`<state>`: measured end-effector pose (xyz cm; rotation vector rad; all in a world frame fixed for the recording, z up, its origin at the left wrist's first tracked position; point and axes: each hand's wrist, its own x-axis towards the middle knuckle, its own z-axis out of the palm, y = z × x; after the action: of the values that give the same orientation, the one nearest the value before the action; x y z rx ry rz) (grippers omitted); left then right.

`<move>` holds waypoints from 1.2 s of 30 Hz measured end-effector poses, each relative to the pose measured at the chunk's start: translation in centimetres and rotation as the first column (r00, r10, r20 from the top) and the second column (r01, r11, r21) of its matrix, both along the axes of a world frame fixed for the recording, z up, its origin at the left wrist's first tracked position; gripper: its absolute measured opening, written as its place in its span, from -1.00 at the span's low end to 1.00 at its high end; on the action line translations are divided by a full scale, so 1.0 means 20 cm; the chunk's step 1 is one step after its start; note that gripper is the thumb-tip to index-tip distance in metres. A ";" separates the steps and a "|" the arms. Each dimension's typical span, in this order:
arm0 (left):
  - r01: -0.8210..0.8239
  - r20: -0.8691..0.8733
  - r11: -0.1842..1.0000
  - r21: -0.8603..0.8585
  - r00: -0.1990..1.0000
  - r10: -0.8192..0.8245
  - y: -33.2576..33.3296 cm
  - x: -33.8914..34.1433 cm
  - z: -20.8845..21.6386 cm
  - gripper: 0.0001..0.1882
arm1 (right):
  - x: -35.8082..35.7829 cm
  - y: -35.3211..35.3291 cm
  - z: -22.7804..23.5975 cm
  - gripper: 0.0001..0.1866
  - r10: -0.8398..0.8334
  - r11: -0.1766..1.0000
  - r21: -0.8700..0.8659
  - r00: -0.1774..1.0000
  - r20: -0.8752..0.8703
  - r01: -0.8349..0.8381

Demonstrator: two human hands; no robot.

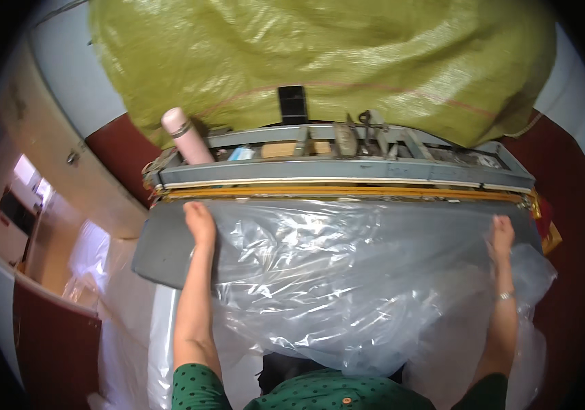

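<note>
A wide sheet of clear plastic film [319, 273] lies across a long grey padded board [162, 242] and drapes down toward my lap. My left hand [200, 222] is closed on the film's far left corner. At the far right, my right hand [502, 236] grips the film's other end, its fingers curled shut. Between my hands the film's far edge runs along a long metal machine bar [347, 169] with an orange strip [333, 193] along its near side. Loose film bunches beyond my right wrist.
On the machine's back frame stand a pink flask [186, 137], scissors [365, 126] and small wooden pieces [279, 149]. A black phone-like slab [293, 104] leans against a large yellow-green woven sheet [333, 48]. More clear film [128, 321] hangs at left, near an open door [77, 137].
</note>
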<state>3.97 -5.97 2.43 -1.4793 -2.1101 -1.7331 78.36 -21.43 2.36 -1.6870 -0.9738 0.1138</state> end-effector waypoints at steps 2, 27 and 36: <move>-0.032 -0.027 0.998 0.049 0.999 0.033 0.06 0.00 -0.04 -0.84 | -0.02 0.14 -0.05 -0.83 -0.045 0.993 0.118 0.992 0.121 0.030; 0.097 0.192 0.995 -0.031 0.977 -0.090 0.01 -0.14 -0.02 -0.71 | -0.10 0.31 0.02 -0.88 0.063 0.934 0.355 0.997 -0.045 -0.043; 0.180 -0.271 0.981 0.067 0.950 -0.156 -0.43 0.15 0.13 -0.92 | -0.26 -0.48 0.16 -0.89 -0.062 0.997 0.059 0.990 0.124 0.055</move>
<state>6.87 -14.60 5.07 -1.7956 -1.7972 -1.5511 73.24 -31.08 5.62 -1.6862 -1.0102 -0.0586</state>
